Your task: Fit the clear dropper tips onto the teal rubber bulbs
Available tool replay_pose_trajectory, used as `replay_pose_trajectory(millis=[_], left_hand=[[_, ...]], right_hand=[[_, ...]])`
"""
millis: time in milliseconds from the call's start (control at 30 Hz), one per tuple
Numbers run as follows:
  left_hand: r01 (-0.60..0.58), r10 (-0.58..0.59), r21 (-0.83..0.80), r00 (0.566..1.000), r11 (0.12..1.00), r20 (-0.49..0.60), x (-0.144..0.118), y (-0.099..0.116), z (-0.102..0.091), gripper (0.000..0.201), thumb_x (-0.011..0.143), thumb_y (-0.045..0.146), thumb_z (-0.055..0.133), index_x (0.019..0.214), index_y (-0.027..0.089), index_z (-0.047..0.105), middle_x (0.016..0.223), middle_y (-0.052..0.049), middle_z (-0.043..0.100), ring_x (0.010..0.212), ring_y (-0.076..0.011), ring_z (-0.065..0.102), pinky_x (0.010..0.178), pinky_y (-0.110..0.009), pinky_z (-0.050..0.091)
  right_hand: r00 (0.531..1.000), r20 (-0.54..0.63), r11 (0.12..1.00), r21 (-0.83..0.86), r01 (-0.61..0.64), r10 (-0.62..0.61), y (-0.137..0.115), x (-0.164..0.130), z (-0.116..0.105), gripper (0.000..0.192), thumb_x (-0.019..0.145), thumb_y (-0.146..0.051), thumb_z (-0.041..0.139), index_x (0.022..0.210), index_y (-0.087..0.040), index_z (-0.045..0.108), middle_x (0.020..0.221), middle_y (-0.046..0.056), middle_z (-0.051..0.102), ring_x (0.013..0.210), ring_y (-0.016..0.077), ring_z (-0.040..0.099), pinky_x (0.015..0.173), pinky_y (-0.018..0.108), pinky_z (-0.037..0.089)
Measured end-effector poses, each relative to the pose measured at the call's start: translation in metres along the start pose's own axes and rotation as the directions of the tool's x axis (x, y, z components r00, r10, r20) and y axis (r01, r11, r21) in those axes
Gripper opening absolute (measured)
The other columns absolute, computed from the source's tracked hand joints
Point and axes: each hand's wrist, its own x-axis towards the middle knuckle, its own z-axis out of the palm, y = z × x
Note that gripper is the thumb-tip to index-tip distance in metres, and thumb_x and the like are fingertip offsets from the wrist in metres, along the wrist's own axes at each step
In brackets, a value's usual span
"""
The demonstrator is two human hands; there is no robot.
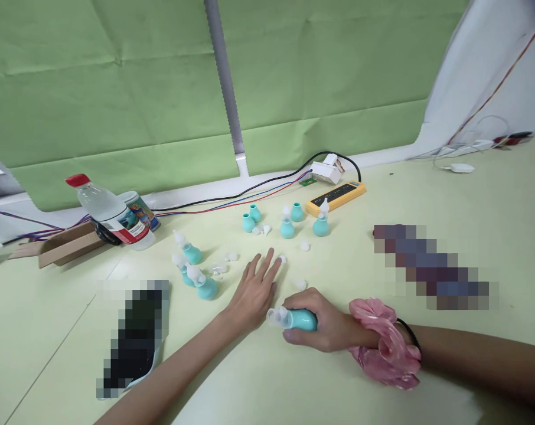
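R hand (332, 324) grasping teal bulb (303, 320), sides part-hid — L hand (253, 293) grip released, white pc (283, 260) part-hid at fingertip.

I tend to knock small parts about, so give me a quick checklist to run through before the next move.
1. Right hand has a grip on the teal bulb aspirator: ok.
2. Clear nozzle fully seated on it: cannot tell.
3. Left hand open: ok, fingers extended.
4. Loose clear parts gathered together: not ok, scattered on the table.
5. Teal bulbs at the back all topped: not ok, three stand open.
6. Yellow power strip apart from both hands: ok.
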Motion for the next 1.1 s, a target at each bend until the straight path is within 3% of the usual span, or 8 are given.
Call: replay_pose_trajectory(millis=[133, 267, 367, 500, 600, 700, 833, 1100], left_hand=[[0.023, -0.021, 0.077, 1.000, 0.997, -0.023, 0.029, 0.000, 0.007, 0.036, 0.082, 0.017, 0.034, 0.117, 0.021, 0.039, 0.124, -0.009, 0.041, 0.114, -0.0291, 0.032, 0.091, -0.054, 0.022], [0.013, -0.013, 0.004, 0.999, 1.000, -0.036, 0.040, -0.001, 0.002, 0.025, 0.079, 0.014, 0.039, 0.096, 0.020, 0.055, 0.086, -0.007, 0.062, 0.089, -0.0221, 0.051, 0.090, -0.049, 0.024], [0.077, -0.102, -0.241, 0.990, 0.967, -0.092, 0.026, 0.002, -0.014, 0.018, 0.072, 0.019, 0.052, 0.089, 0.019, 0.057, 0.074, -0.004, 0.062, 0.071, -0.0171, 0.055, 0.077, -0.035, 0.039], [0.138, -0.219, -0.564, 0.973, 0.814, -0.078, -0.001, 0.003, -0.051, 0.012, 0.066, 0.020, 0.058, 0.078, 0.018, 0.060, 0.073, -0.002, 0.061, 0.065, -0.0140, 0.054, 0.064, -0.025, 0.044], [0.188, -0.151, -0.626, 0.982, 0.757, 0.112, -0.011, -0.001, -0.083, 0.016, 0.067, 0.022, 0.057, 0.080, 0.017, 0.064, 0.075, -0.004, 0.062, 0.065, -0.0144, 0.054, 0.063, -0.024, 0.044], [0.216, -0.042, -0.626, 0.959, 0.750, 0.281, -0.013, -0.004, -0.102, 0.017, 0.067, 0.026, 0.058, 0.080, 0.019, 0.067, 0.072, -0.004, 0.063, 0.062, -0.0140, 0.053, 0.056, -0.022, 0.043], [0.202, 0.011, -0.623, 0.947, 0.756, 0.320, -0.013, -0.002, -0.100, 0.020, 0.069, 0.026, 0.056, 0.085, 0.021, 0.067, 0.068, -0.003, 0.063, 0.058, -0.0132, 0.051, 0.050, -0.021, 0.039], [0.269, -0.058, -0.648, 0.943, 0.712, 0.328, -0.012, 0.001, -0.088, 0.021, 0.071, 0.026, 0.053, 0.087, 0.021, 0.067, 0.058, -0.001, 0.061, 0.049, -0.0098, 0.047, 0.041, -0.017, 0.032]], right_hand=[[0.998, -0.057, 0.999, -0.046, -0.015, 0.013, 0.002, 0.000, 0.001, 0.022, 0.071, -0.031, 0.051, 0.058, -0.016, 0.041, 0.053, -0.004, 0.036, 0.051, 0.0072, 0.031, 0.051, 0.020, 0.032], [0.990, -0.122, 0.997, -0.016, -0.080, 0.078, 0.004, 0.003, 0.001, 0.023, 0.071, -0.031, 0.053, 0.058, -0.015, 0.042, 0.052, -0.005, 0.035, 0.050, 0.0065, 0.031, 0.050, 0.020, 0.031], [0.983, -0.136, 0.993, 0.029, -0.118, 0.121, 0.004, 0.004, 0.001, 0.018, 0.074, -0.032, 0.052, 0.069, -0.015, 0.049, 0.061, -0.003, 0.045, 0.057, 0.0077, 0.038, 0.054, 0.020, 0.034], [0.987, -0.130, 0.996, 0.007, -0.094, 0.094, 0.003, 0.003, 0.001, 0.021, 0.075, -0.031, 0.052, 0.091, -0.017, 0.051, 0.078, 0.000, 0.055, 0.069, 0.0103, 0.047, 0.064, 0.022, 0.038], [0.993, -0.108, 0.995, -0.081, -0.060, 0.051, 0.002, 0.000, 0.001, 0.021, 0.077, -0.031, 0.050, 0.093, -0.018, 0.051, 0.078, 0.001, 0.056, 0.068, 0.0108, 0.049, 0.065, 0.023, 0.039], [0.993, -0.119, 0.982, -0.186, -0.037, 0.015, 0.003, -0.002, 0.004, 0.019, 0.078, -0.031, 0.048, 0.090, -0.017, 0.052, 0.072, 0.002, 0.055, 0.064, 0.0109, 0.048, 0.060, 0.023, 0.038], [0.989, -0.150, 0.965, -0.259, -0.037, -0.002, 0.007, -0.002, 0.007, 0.020, 0.078, -0.032, 0.048, 0.090, -0.017, 0.054, 0.069, 0.002, 0.057, 0.061, 0.0114, 0.050, 0.057, 0.023, 0.038], [0.980, -0.201, 0.965, -0.258, -0.045, -0.008, 0.010, -0.002, 0.009, 0.016, 0.076, -0.029, 0.050, 0.084, -0.017, 0.055, 0.067, 0.002, 0.058, 0.058, 0.0114, 0.050, 0.055, 0.023, 0.038]])
